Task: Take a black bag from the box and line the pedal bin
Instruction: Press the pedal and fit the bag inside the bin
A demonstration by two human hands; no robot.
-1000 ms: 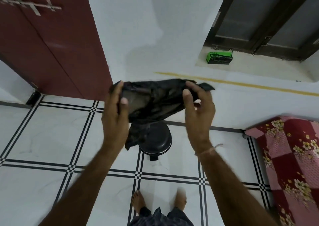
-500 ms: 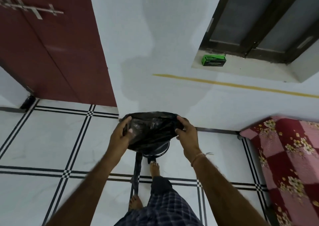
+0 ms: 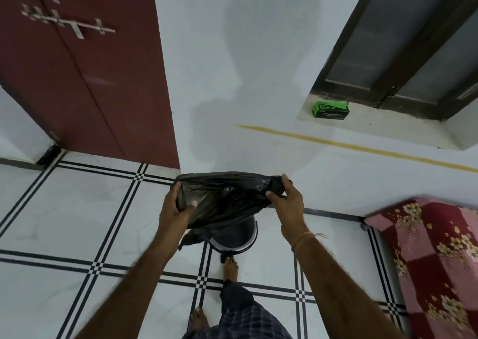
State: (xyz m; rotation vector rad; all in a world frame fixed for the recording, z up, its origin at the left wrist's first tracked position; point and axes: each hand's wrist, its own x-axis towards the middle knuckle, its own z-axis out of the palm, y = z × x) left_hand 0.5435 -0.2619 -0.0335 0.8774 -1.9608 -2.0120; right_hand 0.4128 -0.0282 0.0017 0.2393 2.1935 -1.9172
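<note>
black bag [image 3: 227, 199] stretched over pedal bin [image 3: 234, 237], seemingly open

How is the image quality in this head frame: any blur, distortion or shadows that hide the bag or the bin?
Head view: strong wide-angle bending, with the door and window frame leaning outward; soft, even indoor light; a faint grey shadow on the wall. The bedspread edge is smeared. The black bag shows few folds and hides most of the pedal bin; both hands read clearly.

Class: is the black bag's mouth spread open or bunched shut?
Spread open: both hands stretch the black bag apart above the pedal bin.
</note>
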